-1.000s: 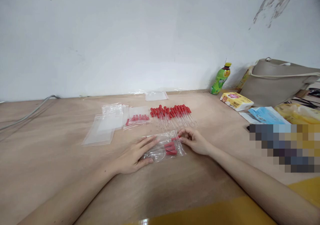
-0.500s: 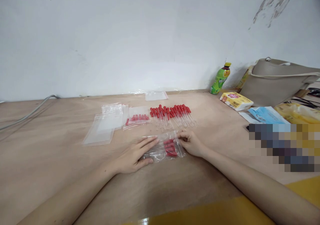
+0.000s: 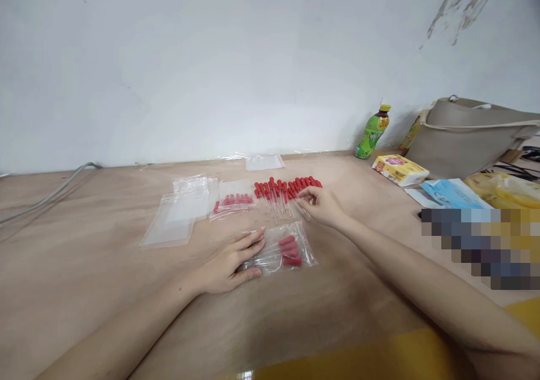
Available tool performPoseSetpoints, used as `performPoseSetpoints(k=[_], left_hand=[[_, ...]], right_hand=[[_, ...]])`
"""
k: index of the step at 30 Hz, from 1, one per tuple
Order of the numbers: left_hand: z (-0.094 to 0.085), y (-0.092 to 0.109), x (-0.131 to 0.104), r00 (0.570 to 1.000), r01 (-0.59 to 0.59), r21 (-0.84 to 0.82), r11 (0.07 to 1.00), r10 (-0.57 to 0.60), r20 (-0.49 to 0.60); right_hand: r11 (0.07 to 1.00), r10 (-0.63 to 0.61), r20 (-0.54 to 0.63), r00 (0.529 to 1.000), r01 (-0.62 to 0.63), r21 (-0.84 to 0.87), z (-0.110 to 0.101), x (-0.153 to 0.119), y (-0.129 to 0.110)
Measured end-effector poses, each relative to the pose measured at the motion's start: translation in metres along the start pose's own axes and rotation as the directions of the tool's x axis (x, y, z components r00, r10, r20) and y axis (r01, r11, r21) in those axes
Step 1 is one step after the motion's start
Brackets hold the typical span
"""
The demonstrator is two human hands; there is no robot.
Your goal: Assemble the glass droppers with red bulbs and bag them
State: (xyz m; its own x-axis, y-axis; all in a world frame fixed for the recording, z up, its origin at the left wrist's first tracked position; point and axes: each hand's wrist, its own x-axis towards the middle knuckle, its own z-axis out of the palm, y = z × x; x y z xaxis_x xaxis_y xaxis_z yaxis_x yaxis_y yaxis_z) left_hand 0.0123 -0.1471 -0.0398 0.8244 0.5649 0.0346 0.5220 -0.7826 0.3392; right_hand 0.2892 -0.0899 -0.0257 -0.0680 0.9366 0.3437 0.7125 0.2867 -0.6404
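Note:
A clear zip bag (image 3: 274, 259) holding several red-bulbed droppers (image 3: 290, 250) lies flat on the table. My left hand (image 3: 230, 264) rests on the bag's left end, palm down and fingers stretched out. Beyond the bag is a pile of loose droppers (image 3: 276, 188) with red bulbs and clear stems. At the pile's right side, my right hand (image 3: 323, 205) has its thumb and fingertips drawn together among the stems; what they pinch, if anything, cannot be made out. Left of the pile lies another zip bag (image 3: 236, 188) with red-bulbed droppers in it.
Flat, clear bags (image 3: 171, 219) overlap at the left, and one more bag (image 3: 265, 162) lies near the wall. To the right are a green drink bottle (image 3: 373, 132), a yellow tissue pack (image 3: 400, 170), a blue packet (image 3: 453, 193) and a beige handbag (image 3: 459, 138). A grey cable (image 3: 54, 194) runs at far left.
My right hand has left the bag's right end and moved forward to the loose droppers. The bag's right end now lies flat, while my left hand has stayed on it.

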Motion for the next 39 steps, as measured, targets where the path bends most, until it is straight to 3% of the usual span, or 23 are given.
performPoseSetpoints(k=[6, 20, 25, 31, 34, 37, 39], left_hand=[[-0.004, 0.004, 0.000, 1.000, 0.006, 0.018, 1.000, -0.006, 0.008], [-0.003, 0.005, 0.000, 1.000, 0.011, 0.080, 0.997, -0.013, 0.018], [-0.003, 0.005, 0.000, 1.000, 0.010, 0.077, 0.997, -0.010, 0.008], [-0.002, 0.003, 0.000, 1.000, 0.004, 0.086, 0.996, -0.004, 0.006], [-0.002, 0.004, 0.000, 1.000, -0.005, 0.083, 0.997, 0.005, 0.001], [-0.004, 0.004, 0.001, 1.000, -0.009, 0.082, 0.997, 0.010, -0.005], [-0.004, 0.004, 0.001, 1.000, -0.018, 0.083, 0.996, 0.019, -0.008]], right_hand=[[0.940, 0.120, 0.036, 0.992, -0.102, -0.324, 0.020, 0.044, -0.021], [0.914, 0.260, 0.034, 0.965, -0.234, -0.330, 0.049, 0.062, -0.024], [0.939, 0.292, 0.015, 0.956, -0.284, -0.192, 0.042, 0.062, -0.023], [0.939, 0.301, 0.109, 0.947, -0.314, 0.137, 0.009, 0.057, -0.011], [0.894, 0.287, 0.139, 0.948, -0.317, 0.315, -0.008, 0.044, -0.002], [0.816, 0.307, 0.077, 0.949, -0.304, 0.492, -0.018, 0.020, 0.008], [0.666, 0.383, 0.003, 0.924, -0.278, 0.692, -0.019, 0.000, 0.014]])
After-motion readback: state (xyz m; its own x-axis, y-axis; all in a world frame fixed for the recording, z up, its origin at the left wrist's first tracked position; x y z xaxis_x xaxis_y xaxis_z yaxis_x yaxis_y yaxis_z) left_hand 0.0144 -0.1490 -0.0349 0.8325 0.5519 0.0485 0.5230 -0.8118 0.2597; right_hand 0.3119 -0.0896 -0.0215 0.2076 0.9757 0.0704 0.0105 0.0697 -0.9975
